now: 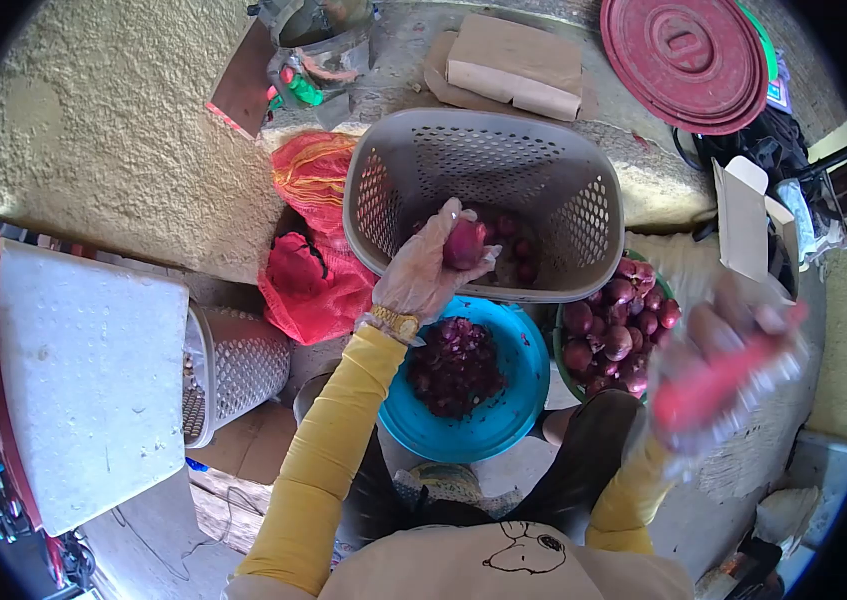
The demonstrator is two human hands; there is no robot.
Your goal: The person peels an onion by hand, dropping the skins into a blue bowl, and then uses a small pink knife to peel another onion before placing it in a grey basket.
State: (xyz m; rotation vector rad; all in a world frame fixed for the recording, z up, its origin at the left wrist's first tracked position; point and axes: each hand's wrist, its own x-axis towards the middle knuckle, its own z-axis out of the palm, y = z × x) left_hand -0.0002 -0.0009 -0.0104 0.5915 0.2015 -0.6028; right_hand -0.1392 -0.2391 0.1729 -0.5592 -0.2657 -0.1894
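Note:
My left hand (418, 268), in a clear plastic glove, holds a red onion (465, 244) over the near rim of the grey-brown plastic basket (483, 120). More red onions (518, 250) lie at the bottom of that basket. My right hand (728, 350) is raised on the right, gloved too and smeared by motion, with its fingers round a red handle-like object (708, 385) whose kind I cannot make out. Between my legs sits a blue basin (533, 385) with a heap of dark purple onion skins or pieces (458, 365). A green-rimmed container (560, 372) beside it is full of red onions (617, 342).
A white slab (88, 380) and a second perforated basket (243, 360) stand at left. A red mesh sack (313, 285) leans by the big basket. Behind are flattened cardboard (513, 65), a dark red lid (683, 60) and an open carton (743, 220).

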